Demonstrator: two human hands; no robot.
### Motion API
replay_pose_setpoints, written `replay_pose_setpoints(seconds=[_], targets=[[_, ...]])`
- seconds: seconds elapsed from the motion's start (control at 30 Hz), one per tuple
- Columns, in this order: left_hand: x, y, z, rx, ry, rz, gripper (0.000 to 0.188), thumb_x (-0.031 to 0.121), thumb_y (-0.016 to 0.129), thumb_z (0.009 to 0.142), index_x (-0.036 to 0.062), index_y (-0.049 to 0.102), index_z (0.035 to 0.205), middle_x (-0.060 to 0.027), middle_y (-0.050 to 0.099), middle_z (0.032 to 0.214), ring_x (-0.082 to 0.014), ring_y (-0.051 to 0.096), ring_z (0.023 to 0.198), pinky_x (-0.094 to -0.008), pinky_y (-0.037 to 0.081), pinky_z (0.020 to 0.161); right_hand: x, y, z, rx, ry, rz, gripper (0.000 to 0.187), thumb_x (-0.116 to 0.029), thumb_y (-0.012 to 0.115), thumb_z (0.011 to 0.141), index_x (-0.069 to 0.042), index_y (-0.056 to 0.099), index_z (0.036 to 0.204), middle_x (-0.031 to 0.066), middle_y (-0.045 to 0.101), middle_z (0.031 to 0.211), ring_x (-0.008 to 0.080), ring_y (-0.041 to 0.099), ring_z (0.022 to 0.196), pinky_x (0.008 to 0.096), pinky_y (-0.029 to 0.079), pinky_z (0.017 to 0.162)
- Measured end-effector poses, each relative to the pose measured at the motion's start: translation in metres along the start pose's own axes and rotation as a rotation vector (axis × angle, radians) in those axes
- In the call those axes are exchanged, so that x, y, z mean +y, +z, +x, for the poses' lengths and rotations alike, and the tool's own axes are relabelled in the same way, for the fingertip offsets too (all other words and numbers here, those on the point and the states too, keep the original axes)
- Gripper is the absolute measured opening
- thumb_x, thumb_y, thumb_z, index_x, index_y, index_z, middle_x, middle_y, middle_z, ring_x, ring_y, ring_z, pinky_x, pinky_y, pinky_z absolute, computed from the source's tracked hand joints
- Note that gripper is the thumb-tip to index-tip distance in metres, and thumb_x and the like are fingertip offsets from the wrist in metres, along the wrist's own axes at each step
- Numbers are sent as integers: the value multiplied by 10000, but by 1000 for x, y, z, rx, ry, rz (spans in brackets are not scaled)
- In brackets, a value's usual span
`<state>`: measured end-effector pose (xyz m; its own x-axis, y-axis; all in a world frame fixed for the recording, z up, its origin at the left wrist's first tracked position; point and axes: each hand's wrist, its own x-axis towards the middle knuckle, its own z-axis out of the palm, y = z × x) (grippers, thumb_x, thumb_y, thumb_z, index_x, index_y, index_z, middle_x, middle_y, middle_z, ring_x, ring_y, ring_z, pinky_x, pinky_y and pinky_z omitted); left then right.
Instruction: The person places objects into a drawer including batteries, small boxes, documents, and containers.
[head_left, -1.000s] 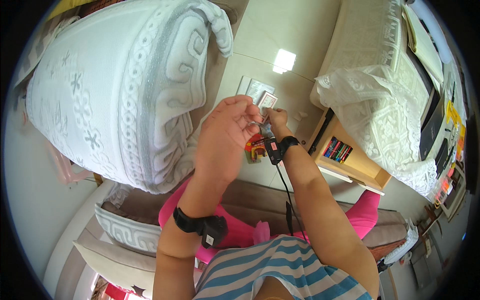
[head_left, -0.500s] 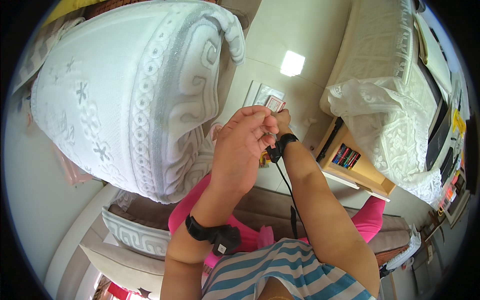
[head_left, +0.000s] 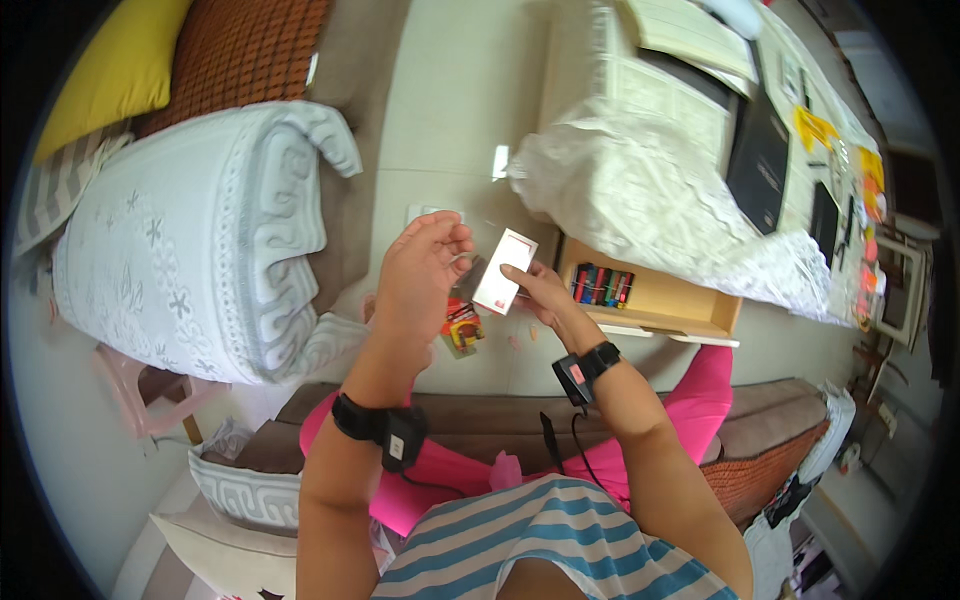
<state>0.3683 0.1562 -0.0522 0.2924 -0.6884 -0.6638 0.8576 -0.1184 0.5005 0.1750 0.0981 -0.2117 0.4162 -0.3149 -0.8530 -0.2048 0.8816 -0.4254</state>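
My right hand [head_left: 545, 292] grips a slim white box [head_left: 497, 295] with reddish marks, its thumb across the top face and the fingers underneath. Just left of the box, my left hand [head_left: 425, 262] is raised with its fingers curled inward. What those fingers hold, if anything, cannot be made out. A dark, see-through patch shows between the left fingers and the box, too blurred to name. Below the hands, a red and yellow packet [head_left: 462, 328] lies on the floor. An open wooden drawer [head_left: 690, 306], right of my right hand, contains several slim coloured sticks [head_left: 602, 286].
A lace-covered table [head_left: 640, 190] stands at the right, bearing a black flat box [head_left: 760, 160] and other items. On the left, a white patterned cover [head_left: 190, 250] drapes the sofa, with a yellow cushion [head_left: 120, 60] beyond. A pink plastic stool [head_left: 135, 390] stands at the lower left.
My right hand has come back from farther away near the floor and now holds the white box up. The left hand has shifted left. The view has turned, showing more of the table.
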Motion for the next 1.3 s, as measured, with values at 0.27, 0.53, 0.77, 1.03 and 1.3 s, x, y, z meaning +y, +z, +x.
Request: replay_pose_setpoints(seconds=[0.27,0.53,0.77,1.03,1.3], targets=[[-53,17,12,-37,-33,265,120,133,514,871,43,549,942,-43,587,825,-137,554,763,-251,455,655,-29,-166,-106,269,-231,-9,346,-212,711,777,-34,534,1016,66,614,927,163,626,811,317,543,697],[-159,5,36,167,-176,329,127,143,522,859,46,560,932,-42,602,778,-130,572,677,-237,464,567,-22,-330,-78,517,-442,-18,304,-130,689,773,26,547,990,100,619,879,185,621,735,321,530,627],[-227,29,31,238,-219,439,106,133,505,868,58,570,904,-27,611,754,-129,589,662,-235,482,566,7,-328,-17,518,-464,-116,379,-18,675,725,47,516,1063,145,614,961,238,613,824,350,504,712],[-292,79,22,154,-329,628,127,166,477,897,72,543,953,-33,610,811,-127,591,691,-246,475,602,27,-349,20,524,-558,-616,469,-117,657,731,46,511,1146,191,622,989,305,612,847,338,487,753],[-274,83,15,148,-269,644,135,162,493,880,80,557,965,-22,616,793,-105,587,663,-232,455,548,31,-341,2,585,-606,-839,554,-71,667,638,-41,527,1173,240,615,948,360,598,887,388,482,783]])
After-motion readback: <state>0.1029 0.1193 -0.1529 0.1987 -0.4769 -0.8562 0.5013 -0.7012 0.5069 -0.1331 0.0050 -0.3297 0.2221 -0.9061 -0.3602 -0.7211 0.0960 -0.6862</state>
